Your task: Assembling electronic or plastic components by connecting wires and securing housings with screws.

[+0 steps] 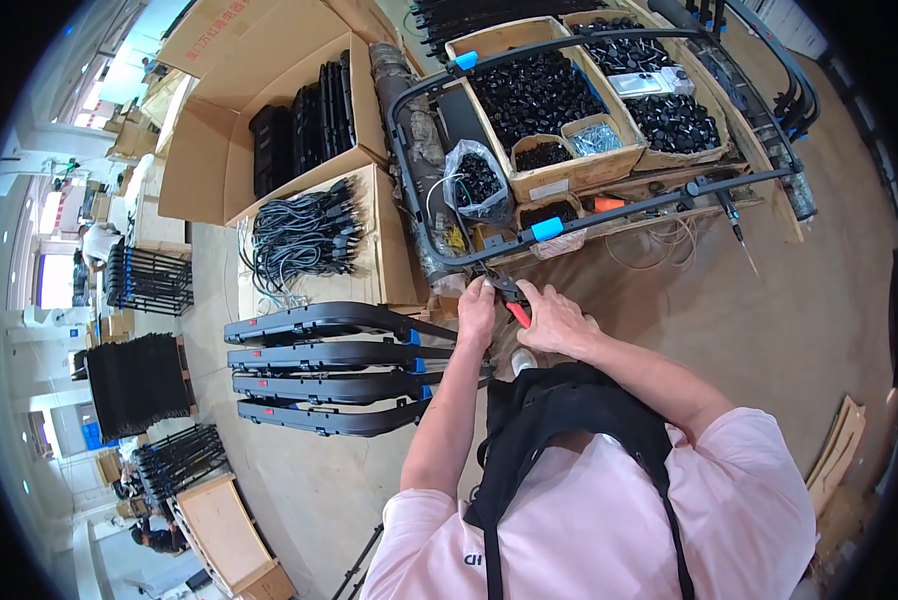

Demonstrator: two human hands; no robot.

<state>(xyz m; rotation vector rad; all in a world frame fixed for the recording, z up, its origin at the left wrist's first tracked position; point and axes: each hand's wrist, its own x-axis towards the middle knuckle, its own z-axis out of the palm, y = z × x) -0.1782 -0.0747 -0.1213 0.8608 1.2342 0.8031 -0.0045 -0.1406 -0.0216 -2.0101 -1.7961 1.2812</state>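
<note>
In my right hand [559, 320] is a pair of pliers [518, 312] with red handles, its dark jaws pointing up toward the near bar of a black tubular frame [629, 211]. My left hand [477, 311] is closed close beside the jaws, just under the same bar; whatever its fingertips pinch is too small to make out. The frame lies across the parts bench and has blue tape wraps [547, 229] on its bars. A screwdriver-like tool [734, 225] with a long thin tip hangs by the frame's right end.
Wooden boxes [554, 182] of small black parts sit within the frame, beside a plastic bag [477, 182] of black pieces. Left of them, bundled cables [304, 235] lie on a carton next to an open cardboard box [209, 150]. Several black frames [329, 355] stand stacked at my left.
</note>
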